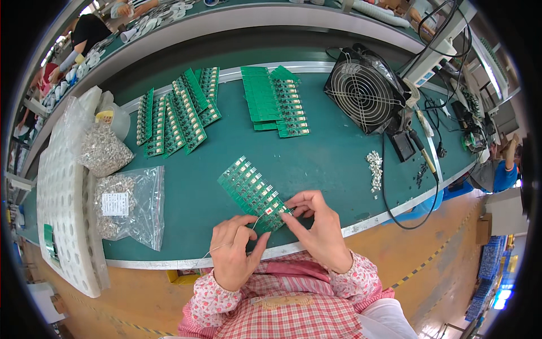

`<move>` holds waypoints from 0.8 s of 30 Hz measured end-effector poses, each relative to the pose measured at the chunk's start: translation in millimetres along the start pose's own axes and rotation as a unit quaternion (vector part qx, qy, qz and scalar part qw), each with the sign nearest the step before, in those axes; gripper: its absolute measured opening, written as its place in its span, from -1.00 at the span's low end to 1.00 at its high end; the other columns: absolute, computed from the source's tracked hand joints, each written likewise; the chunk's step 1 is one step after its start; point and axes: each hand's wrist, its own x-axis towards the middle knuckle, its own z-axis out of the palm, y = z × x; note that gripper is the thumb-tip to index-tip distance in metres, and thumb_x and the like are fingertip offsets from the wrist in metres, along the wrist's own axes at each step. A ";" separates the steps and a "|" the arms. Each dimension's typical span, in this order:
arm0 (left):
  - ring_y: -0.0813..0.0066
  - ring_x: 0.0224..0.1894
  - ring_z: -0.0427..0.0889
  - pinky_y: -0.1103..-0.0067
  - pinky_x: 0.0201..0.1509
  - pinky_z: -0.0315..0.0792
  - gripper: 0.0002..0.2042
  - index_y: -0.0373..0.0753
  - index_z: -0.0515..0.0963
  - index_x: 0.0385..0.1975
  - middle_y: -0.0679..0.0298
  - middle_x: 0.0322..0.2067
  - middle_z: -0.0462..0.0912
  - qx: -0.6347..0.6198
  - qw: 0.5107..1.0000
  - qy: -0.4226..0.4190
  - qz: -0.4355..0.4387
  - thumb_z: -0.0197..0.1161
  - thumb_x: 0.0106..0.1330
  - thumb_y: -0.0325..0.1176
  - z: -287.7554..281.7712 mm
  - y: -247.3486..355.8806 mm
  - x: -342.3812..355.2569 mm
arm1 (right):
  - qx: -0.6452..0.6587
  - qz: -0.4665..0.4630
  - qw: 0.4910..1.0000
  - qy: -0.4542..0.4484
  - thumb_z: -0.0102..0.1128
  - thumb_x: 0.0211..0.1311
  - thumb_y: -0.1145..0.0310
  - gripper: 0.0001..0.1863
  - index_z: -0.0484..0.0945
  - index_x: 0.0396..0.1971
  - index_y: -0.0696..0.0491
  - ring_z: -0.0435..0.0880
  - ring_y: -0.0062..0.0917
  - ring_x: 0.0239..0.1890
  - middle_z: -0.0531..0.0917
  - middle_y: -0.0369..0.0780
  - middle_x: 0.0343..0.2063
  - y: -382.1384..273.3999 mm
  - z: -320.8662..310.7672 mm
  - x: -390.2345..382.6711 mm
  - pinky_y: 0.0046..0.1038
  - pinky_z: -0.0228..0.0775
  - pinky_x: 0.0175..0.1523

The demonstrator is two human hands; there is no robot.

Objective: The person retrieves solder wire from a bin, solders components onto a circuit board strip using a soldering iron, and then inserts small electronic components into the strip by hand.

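Checked apron [305, 316]: at the near edge.
Left hand [232, 248]: fingers pinching a thin wire [258, 221] against the green circuit panel [247, 183].
Right hand [320, 231]: thumb and fingers on the panel's near right end.
Panel's place: over the worktop's [195, 189] near middle.
Black fan [364, 93]: far right.

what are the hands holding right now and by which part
The green rectangular circuit-board panel is held at its near end: left hand at the left edge, right hand at the right. A thin silvery wire also runs through the left hand.
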 end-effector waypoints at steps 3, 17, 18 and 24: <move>0.17 -0.15 0.59 0.36 -0.09 0.40 -0.75 -0.23 0.42 -0.53 0.22 -0.19 0.66 -0.020 1.000 -0.004 -0.013 0.46 -0.01 -0.48 -2.8 -2.5 -0.2 | 0.034 0.011 0.999 0.007 0.31 0.16 0.46 -0.63 0.40 -0.07 0.16 0.69 -0.45 -0.30 0.69 -0.19 -0.28 -2.3 -2.0 3.8 -0.47 0.51 -0.23; 0.23 -0.19 0.60 0.41 -0.07 0.40 -0.76 -0.23 0.43 -0.52 0.23 -0.21 0.67 -0.079 0.996 -0.006 -0.036 0.44 0.00 -0.50 -12.8 -6.8 6.1 | 0.157 0.075 0.982 -0.076 0.20 0.24 0.55 -0.60 0.41 0.08 0.18 0.63 -0.63 -0.37 0.61 -0.24 -0.33 -4.3 -5.7 12.3 -0.56 0.52 -0.24; 0.23 -0.16 0.60 0.40 -0.05 0.40 -0.77 -0.23 0.44 -0.50 0.22 -0.20 0.67 -0.091 0.994 -0.001 -0.054 0.44 0.00 -0.51 -18.1 -8.1 11.2 | 0.122 0.068 0.987 -0.079 0.20 0.23 0.56 -0.61 0.43 0.07 0.17 0.62 -0.63 -0.36 0.61 -0.25 -0.34 -5.6 -8.9 14.4 -0.56 0.52 -0.23; 0.21 0.00 0.56 0.33 0.13 0.35 -0.67 -0.20 0.51 -0.32 0.21 -0.15 0.66 -0.024 1.000 0.015 0.012 0.52 -0.06 -0.43 -46.4 -11.8 64.3 | -0.075 -0.164 0.980 -0.089 0.22 0.14 0.61 -0.59 0.47 0.03 0.12 0.63 -0.44 -0.35 0.59 -0.21 -0.36 -20.0 -39.0 24.7 -0.48 0.50 -0.27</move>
